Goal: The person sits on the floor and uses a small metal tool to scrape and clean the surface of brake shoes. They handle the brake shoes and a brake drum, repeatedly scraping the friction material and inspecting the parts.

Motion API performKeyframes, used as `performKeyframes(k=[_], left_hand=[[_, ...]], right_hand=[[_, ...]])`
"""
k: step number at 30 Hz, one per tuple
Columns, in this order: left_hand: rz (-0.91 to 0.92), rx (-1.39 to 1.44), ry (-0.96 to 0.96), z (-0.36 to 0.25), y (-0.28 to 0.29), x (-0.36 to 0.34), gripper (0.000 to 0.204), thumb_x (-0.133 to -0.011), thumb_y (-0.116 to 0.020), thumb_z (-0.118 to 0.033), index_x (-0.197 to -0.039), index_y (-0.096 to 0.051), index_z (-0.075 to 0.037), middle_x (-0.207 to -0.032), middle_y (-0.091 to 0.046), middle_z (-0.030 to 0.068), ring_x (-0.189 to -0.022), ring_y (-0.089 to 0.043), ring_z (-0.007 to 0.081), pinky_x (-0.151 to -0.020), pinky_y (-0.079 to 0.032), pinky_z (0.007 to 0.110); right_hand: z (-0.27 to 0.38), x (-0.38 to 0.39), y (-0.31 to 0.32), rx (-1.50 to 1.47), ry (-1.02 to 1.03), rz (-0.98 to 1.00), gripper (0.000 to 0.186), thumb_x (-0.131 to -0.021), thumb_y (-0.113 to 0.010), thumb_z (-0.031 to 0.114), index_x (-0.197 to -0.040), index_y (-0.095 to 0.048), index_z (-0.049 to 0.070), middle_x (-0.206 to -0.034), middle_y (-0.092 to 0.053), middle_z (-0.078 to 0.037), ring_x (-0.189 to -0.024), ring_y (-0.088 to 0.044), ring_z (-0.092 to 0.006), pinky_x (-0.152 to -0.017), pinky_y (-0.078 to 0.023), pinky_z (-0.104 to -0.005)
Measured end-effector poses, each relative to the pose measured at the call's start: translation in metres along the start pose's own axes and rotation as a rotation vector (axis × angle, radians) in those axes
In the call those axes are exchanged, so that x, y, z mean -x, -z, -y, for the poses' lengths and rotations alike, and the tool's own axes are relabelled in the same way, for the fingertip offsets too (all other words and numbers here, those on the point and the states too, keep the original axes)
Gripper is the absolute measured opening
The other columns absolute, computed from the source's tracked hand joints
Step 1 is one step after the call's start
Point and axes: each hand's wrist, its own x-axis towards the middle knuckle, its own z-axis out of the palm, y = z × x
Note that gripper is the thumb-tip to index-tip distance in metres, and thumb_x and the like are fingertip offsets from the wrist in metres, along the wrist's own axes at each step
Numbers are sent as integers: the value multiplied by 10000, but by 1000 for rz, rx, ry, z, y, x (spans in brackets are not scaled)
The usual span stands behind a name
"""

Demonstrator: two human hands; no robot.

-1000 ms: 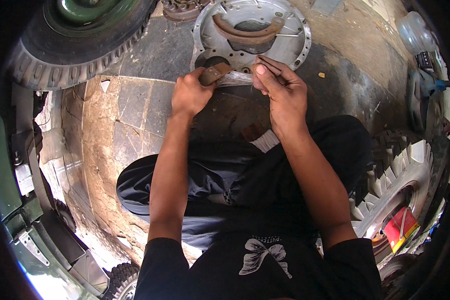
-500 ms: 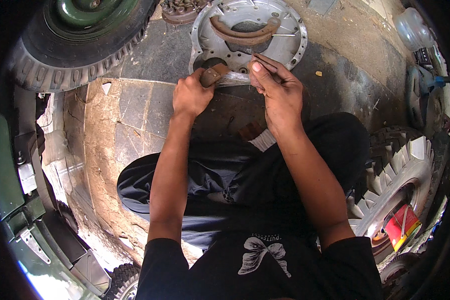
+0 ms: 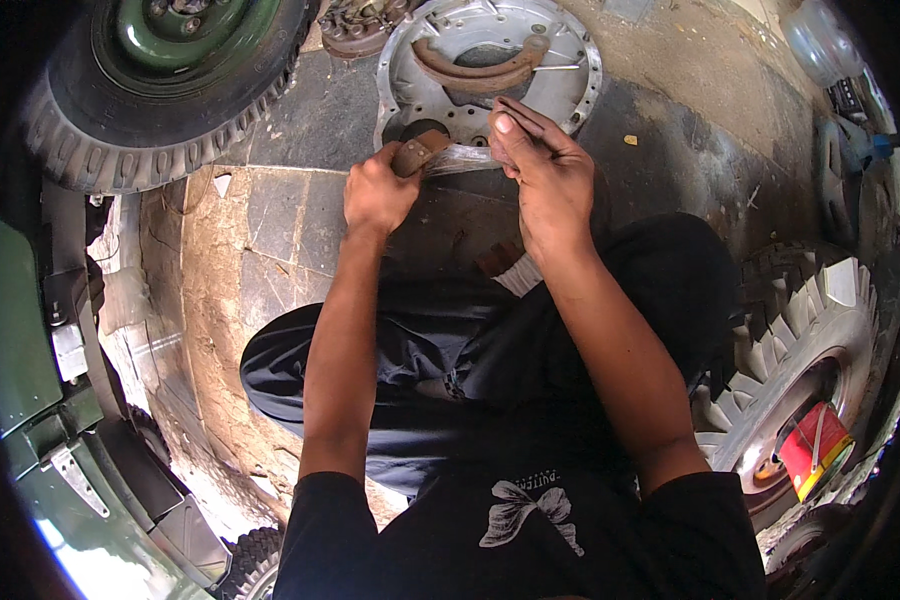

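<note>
Near the front rim of a silver round metal housing (image 3: 588, 70), my left hand (image 3: 376, 197) is closed on a curved brown plate (image 3: 416, 153) with small holes. My right hand (image 3: 555, 195), just right of it, pinches a dark brown flat piece (image 3: 521, 112), thumb raised along it; its exact kind is unclear. A rusty curved shoe (image 3: 470, 73) lies on the housing. More brown pieces (image 3: 495, 261) lie on the floor by my crossed legs, beside a pale ribbed cloth (image 3: 519, 277).
A large tyre with green wheel (image 3: 155, 130) is upper left, beside a rusty round part (image 3: 355, 28). Green vehicle bodywork (image 3: 25, 330) lines the left. Another wheel (image 3: 810, 330) with a red-yellow tin (image 3: 812, 450) is at right. A clear plastic jug (image 3: 820, 40) is upper right.
My right hand has shifted slightly up and to the left with its piece. My left hand keeps its grip on the plate. The housing appears a little further left as the view shifts.
</note>
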Motion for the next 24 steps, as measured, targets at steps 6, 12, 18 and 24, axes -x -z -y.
performKeyframes(k=[6, 12, 18, 24], left_hand=[[-11, -31, 16, -9, 1, 2, 442, -830, -789, -352, -1224, -746, -154, -1081, -745, 241, -1041, -707, 441, -929, -562, 523], [-48, -6, 7, -2, -3, 1, 452, -807, -812, -309, -1222, -745, -142, -1071, -744, 242, -1045, -707, 433, -922, -564, 517], [-64, 22, -30, 3, -3, 4, 437, -800, -798, -312, -1199, -746, -140, -1050, -748, 240, -1023, -707, 443, -905, -571, 522], [-49, -44, -38, -6, -5, 3, 399, -805, -782, -299, -1170, -726, -148, -1004, -747, 246, -991, -705, 463, -880, -568, 555]], right_hand=[[2, 0, 0, -18, 11, -9, 333, -960, -791, 195, -1220, -738, -6, -999, -763, -25, -806, -633, -67, -679, -434, -233], [5, -3, 4, -62, 20, -5, 328, -955, -798, 187, -1215, -740, -4, -1016, -772, -33, -838, -660, -64, -707, -457, -214], [3, -4, 1, -69, 13, -12, 314, -960, -791, 179, -1216, -741, 4, -1049, -774, -32, -840, -675, -63, -708, -481, -206], [2, 0, -8, -111, -30, 8, 324, -954, -796, 150, -1233, -733, -3, -1065, -772, -44, -866, -682, -67, -751, -521, -221]])
